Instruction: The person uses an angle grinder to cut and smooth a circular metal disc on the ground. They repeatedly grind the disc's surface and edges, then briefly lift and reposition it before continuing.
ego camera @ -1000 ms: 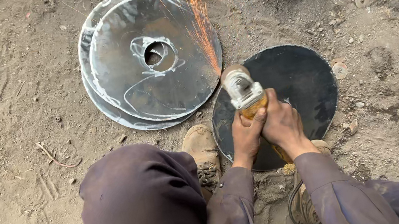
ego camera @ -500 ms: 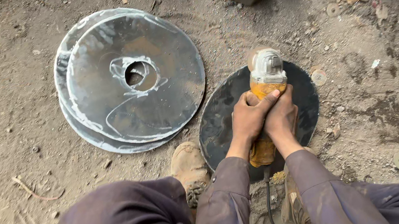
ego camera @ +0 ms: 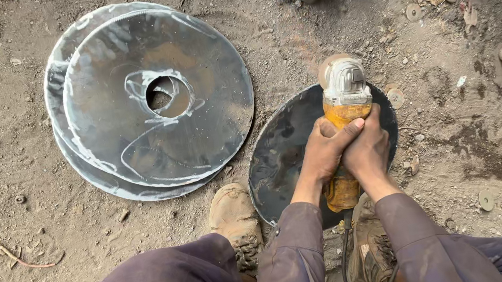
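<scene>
Sparks gone vs 1 s ago; angle grinder [ego camera: 346, 111] now at far rim of dark disc [ego camera: 281, 156]. Both hands, left hand [ego camera: 324, 149] & right hand [ego camera: 368, 148], wrapped tight round body; best to keep wheel shallow, foot [ego camera: 235, 222] pinning disc.

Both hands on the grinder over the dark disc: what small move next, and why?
Probably ease the grinder along the dark disc's far rim. Left hand and right hand both grip it, its head sits at that edge, and no sparks show.
</scene>
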`<state>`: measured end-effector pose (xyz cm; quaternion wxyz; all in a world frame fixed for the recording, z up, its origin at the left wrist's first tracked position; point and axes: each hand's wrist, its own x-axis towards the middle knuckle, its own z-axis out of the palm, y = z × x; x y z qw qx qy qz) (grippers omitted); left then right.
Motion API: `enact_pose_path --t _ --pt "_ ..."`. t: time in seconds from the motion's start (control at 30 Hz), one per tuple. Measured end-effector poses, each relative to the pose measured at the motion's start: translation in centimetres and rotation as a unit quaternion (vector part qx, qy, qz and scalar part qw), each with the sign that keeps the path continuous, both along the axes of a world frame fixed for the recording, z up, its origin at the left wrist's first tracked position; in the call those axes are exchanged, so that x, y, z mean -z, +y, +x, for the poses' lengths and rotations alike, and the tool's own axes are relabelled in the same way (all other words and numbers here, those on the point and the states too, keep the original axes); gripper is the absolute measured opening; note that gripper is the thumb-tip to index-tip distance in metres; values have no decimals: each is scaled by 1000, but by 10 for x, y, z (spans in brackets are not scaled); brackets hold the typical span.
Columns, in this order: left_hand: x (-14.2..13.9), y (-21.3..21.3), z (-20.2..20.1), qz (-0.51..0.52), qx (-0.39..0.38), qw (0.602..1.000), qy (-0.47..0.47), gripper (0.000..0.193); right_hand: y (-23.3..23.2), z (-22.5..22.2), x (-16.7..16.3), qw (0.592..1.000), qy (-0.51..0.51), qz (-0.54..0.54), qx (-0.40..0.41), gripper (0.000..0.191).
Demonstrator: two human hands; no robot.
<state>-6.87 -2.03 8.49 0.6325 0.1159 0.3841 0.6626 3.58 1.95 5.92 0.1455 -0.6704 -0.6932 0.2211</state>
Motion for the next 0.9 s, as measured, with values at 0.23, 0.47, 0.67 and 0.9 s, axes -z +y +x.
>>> enact_pose_path --t 0.23,0.47,0.67,0.9 --pt "-1 -7 -1 4 -46 999 -26 68 -6 -6 -1 1000 -8 7 -27 74" --pt "4 -14 2 11 -68 998 11 64 -6 -4 9 998 -25 0 -60 68" --pt "13 -23 7 -23 -72 997 33 59 -13 -8 10 998 -27 -27 -52 63" --pt "13 -12 6 -55 -18 990 125 50 -15 -10 -2 996 28 -79 39 68"
